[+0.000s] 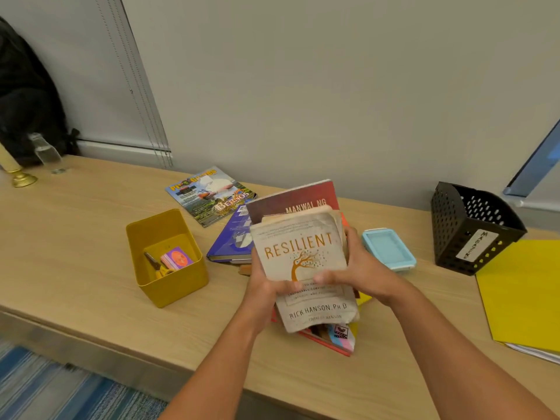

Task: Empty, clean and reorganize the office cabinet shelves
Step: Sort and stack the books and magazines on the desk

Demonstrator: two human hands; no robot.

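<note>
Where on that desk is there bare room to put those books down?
Bare wood lies left of the yellow bin, toward the candlestick, and along the front edge under the forearms. It is crowded between the magazine, blue container and black basket.

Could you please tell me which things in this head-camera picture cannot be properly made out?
- Books under the Resilient book: titles covered by it and by the left hand and right hand.
- Red book: title partly covered by the stack in front.
- Blue book: cover text too small, partly overlapped.
- Yellow folder: cut off by the right edge.
- Black backpack: cut off by the left edge.
- Cards in the yellow bin: print too small.
</note>
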